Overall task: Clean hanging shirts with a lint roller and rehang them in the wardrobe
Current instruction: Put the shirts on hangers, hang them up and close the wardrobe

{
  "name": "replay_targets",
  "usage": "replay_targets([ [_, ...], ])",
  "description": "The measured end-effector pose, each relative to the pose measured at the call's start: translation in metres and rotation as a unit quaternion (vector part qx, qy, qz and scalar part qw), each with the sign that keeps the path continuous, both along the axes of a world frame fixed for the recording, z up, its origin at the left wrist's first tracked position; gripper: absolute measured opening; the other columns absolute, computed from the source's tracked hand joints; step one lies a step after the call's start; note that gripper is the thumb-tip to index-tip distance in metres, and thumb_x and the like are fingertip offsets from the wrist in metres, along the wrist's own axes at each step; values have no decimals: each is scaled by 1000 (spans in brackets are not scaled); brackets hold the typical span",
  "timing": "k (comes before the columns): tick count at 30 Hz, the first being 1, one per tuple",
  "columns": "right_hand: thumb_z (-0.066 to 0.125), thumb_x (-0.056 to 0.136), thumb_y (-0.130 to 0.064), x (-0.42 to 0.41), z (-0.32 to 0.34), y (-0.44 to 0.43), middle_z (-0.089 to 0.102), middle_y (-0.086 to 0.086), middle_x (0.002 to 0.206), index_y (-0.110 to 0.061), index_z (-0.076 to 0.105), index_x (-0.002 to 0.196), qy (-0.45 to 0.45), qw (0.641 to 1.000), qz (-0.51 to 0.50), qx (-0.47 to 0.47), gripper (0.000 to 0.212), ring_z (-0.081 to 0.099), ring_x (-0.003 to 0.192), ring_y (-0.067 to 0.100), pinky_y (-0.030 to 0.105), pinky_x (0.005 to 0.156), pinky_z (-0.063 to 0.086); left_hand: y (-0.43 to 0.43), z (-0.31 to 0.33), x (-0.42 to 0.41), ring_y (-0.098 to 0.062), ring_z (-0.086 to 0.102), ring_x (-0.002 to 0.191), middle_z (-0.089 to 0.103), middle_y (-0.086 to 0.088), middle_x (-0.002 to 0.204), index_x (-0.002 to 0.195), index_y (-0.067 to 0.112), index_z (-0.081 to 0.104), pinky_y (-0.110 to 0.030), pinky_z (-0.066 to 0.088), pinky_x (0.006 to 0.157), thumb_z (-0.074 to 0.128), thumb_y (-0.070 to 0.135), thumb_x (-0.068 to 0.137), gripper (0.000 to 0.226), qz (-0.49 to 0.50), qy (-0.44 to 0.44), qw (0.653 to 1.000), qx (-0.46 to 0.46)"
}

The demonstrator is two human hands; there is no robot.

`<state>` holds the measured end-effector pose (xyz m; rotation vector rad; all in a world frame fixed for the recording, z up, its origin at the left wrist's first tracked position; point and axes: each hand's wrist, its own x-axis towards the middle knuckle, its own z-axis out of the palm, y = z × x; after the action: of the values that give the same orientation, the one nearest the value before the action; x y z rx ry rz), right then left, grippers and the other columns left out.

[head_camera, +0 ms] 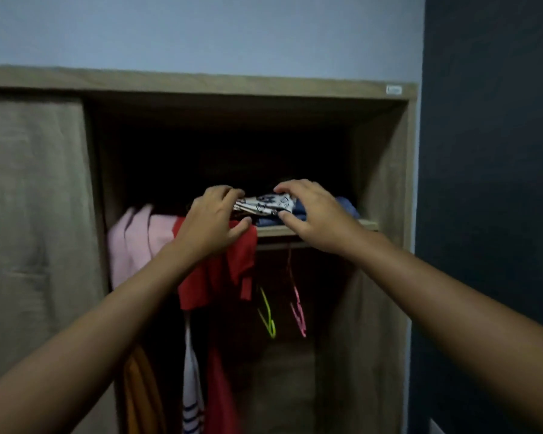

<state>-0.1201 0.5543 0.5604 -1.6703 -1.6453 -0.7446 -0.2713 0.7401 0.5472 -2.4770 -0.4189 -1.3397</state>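
Low inside the open wardrobe (pixel 386 189), an orange garment (pixel 143 389), a white striped shirt (pixel 191 386) and a red shirt (pixel 215 274) hung beside a pink one (pixel 135 242); green (pixel 267 314) and pink hangers (pixel 298 311) dangled bare. Higher up, the left hand (pixel 212 220) pinched a patterned white cloth (pixel 265 203) on the shelf (pixel 369 224), and the right hand (pixel 311 211), fingers spread, pressed it atop blue folded clothes (pixel 347 205). A small label (pixel 393 89) on the top board was unreadable.

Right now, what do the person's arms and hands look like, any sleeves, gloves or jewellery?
Both arms are bare from the frame edge to the wrist; no sleeve shows. The left hand and right hand wear no gloves, and no watch, bracelet or ring can be seen in the dim, slightly blurred view.
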Motion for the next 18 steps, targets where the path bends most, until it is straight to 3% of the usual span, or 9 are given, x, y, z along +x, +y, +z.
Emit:
replay_targets([
  [4, 64, 85, -32, 24, 19, 44, 54, 2, 131, -25, 49, 134, -41, 995, -55, -73, 52, 49, 121, 23, 39, 104, 43, 36, 17, 20, -32, 54, 118, 57, -9, 125, 133, 18, 54, -45, 50, 91, 37, 71, 71, 83, 61, 82, 994, -48],
  [8, 62, 84, -41, 48, 28, 81, 48, 1, 139, -31, 42, 140, -51, 984, -105, -138, 61, 44, 130, 25, 47, 104, 43, 62, 35, 46, -34, 51, 123, 52, -11, 135, 141, 21, 46, -47, 47, 98, 65, 59, 76, 78, 106, 144, 979, -94],
  [12, 64, 81, -44, 60, 35, 115, 49, 4, 138, -31, 40, 140, -72, 975, -124, -172, 65, 47, 127, 28, 48, 103, 43, 75, 51, 67, -32, 59, 118, 60, -10, 133, 138, 25, 48, -41, 51, 96, 71, 53, 68, 80, 127, 196, 967, -99],
  [16, 53, 91, -39, 68, 44, 140, 60, 13, 124, -19, 53, 122, -67, 973, -97, -199, 37, 59, 113, 34, 44, 92, 51, 82, 62, 84, -29, 65, 104, 68, -11, 118, 117, 16, 62, -34, 52, 82, 73, 41, 78, 48, 132, 223, 960, -109],
  [18, 46, 95, -35, 69, 50, 146, 64, 17, 120, -15, 57, 115, -65, 976, -94, -187, 30, 62, 107, 36, 42, 87, 53, 86, 65, 86, -30, 64, 106, 67, -13, 119, 116, 13, 63, -34, 50, 83, 68, 39, 85, 41, 141, 217, 960, -112],
])
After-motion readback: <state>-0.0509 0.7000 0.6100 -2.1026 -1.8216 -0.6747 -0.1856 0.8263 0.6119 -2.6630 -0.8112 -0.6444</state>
